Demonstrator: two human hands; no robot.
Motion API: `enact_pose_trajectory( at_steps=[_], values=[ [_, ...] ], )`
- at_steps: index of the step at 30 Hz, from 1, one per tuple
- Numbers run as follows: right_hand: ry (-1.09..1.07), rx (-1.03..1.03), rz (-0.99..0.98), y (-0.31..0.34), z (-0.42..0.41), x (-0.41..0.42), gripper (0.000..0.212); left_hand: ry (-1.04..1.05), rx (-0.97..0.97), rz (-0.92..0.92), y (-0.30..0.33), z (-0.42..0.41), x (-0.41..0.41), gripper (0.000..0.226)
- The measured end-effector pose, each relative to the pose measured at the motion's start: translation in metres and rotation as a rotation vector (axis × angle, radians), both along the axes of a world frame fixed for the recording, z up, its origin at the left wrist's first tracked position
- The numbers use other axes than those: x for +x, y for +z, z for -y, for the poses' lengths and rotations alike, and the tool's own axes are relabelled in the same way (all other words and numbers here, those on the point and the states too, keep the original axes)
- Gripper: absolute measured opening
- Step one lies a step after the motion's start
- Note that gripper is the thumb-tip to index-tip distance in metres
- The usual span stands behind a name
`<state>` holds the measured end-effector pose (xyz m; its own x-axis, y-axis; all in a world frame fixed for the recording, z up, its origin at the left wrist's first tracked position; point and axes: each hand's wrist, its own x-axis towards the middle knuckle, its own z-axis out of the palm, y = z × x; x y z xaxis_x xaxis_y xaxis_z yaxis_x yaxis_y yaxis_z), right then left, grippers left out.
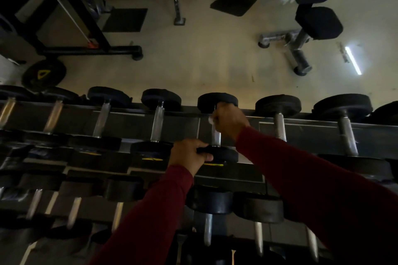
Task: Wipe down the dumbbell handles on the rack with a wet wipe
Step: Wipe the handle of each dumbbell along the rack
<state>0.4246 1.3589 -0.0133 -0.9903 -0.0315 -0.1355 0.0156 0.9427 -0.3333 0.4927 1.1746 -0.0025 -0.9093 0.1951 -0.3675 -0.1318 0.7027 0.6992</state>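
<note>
While left hand [189, 154] grips the near dumbbell head [224, 155], right hand [230, 119] wraps wet wipe [211, 120] round the handle [216, 136], far end.

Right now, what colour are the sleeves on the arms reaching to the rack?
Dark red, on both sleeves, shown best in the head view.

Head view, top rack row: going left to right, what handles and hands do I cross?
Blurred handle → second handle → third handle → fourth handle → left hand holding the near head → right hand with the wipe on the fifth handle → sixth handle → seventh handle.
</note>
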Motion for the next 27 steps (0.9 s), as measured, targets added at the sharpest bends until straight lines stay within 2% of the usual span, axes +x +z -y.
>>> enact_pose_trajectory(
  at_steps=[3, 8, 11, 13, 14, 15, 17, 18, 20, 22, 25, 27],
  values=[
    [-0.047, 0.002, -0.037, 0.003, 0.009, 0.003, 0.021, -0.008, -0.018, -0.014, 0.002, -0.001, 0.001, 0.044],
    [-0.055, 0.018, 0.23, 0.007, -0.003, 0.032, 0.022, -0.072, -0.069, -0.042, 0.013, -0.001, 0.003, 0.043],
    [-0.228, -0.038, 0.278, 0.031, -0.018, 0.051, 0.018, -0.144, -0.113, -0.007, 0.024, -0.003, 0.002, 0.041],
    [-0.34, -0.101, 0.272, 0.042, -0.031, 0.064, 0.029, -0.231, -0.18, -0.005, 0.034, -0.009, 0.0, 0.035],
    [-0.448, -0.194, 0.262, 0.047, -0.035, 0.072, 0.035, -0.273, -0.216, -0.029, 0.038, -0.013, -0.001, 0.032],
    [-0.459, -0.191, 0.26, 0.051, -0.039, 0.081, 0.04, -0.31, -0.24, -0.067, 0.042, -0.019, -0.001, 0.031],
    [-0.603, -0.298, 0.203, 0.064, -0.045, 0.094, 0.041, -0.344, -0.254, -0.156, 0.049, -0.031, 0.001, 0.031],
    [-0.613, -0.265, 0.152, 0.07, -0.05, 0.101, 0.038, -0.354, -0.25, -0.192, 0.054, -0.038, 0.005, 0.028],
    [-0.765, -0.232, 0.16, 0.079, -0.063, 0.111, 0.038, -0.376, -0.25, -0.223, 0.062, -0.054, 0.016, 0.021],
    [-0.826, -0.202, 0.168, 0.087, -0.082, 0.12, 0.034, -0.411, -0.224, -0.2, 0.063, -0.072, 0.025, 0.017],
    [-0.699, -0.006, 0.236, 0.103, -0.106, 0.138, 0.025, -0.509, -0.217, -0.181, 0.064, -0.102, 0.039, 0.015],
    [-0.62, 0.045, 0.218, 0.106, -0.116, 0.151, 0.021, -0.549, -0.207, -0.167, 0.063, -0.122, 0.047, 0.015]
  ],
)
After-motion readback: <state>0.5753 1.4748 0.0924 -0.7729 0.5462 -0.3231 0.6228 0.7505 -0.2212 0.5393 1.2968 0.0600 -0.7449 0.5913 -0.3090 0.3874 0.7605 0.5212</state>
